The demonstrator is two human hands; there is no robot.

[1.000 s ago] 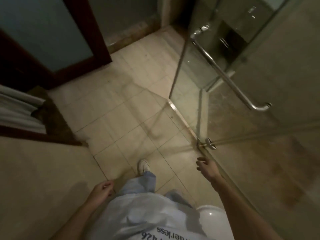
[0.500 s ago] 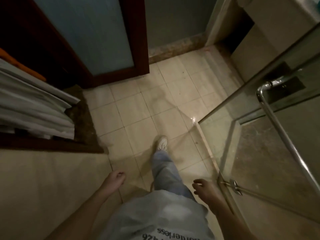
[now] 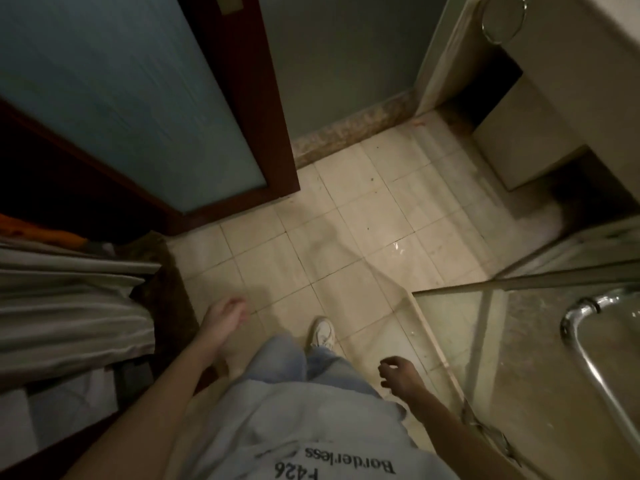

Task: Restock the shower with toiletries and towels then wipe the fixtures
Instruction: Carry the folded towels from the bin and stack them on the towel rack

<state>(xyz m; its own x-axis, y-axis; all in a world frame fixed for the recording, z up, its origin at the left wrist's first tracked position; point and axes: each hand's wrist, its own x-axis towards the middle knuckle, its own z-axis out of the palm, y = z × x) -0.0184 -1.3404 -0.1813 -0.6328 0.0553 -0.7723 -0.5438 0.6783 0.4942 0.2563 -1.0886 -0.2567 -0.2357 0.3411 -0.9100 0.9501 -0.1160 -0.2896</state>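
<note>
I look down at a tiled bathroom floor (image 3: 363,237). My left hand (image 3: 227,315) hangs in front of me over the floor, blurred, fingers loose, holding nothing. My right hand (image 3: 398,374) hangs lower right beside my trousers, fingers loosely curled and empty. The glass shower door (image 3: 519,341) with its chrome bar handle (image 3: 581,341) stands at the right, just beyond my right hand. A stack of folded pale towels (image 3: 69,306) lies on a dark shelf at the left edge, next to my left arm.
A dark wood door with a frosted panel (image 3: 138,98) stands open at the upper left. A chrome towel ring (image 3: 502,20) hangs on the wall top right. Something orange (image 3: 41,233) lies behind the towels. My white shoe (image 3: 322,332) steps forward on the tiles.
My view has turned left, away from the shower, and the towels have come closer. My left hand swung forward and my right hand dropped away from the glass door's edge.
</note>
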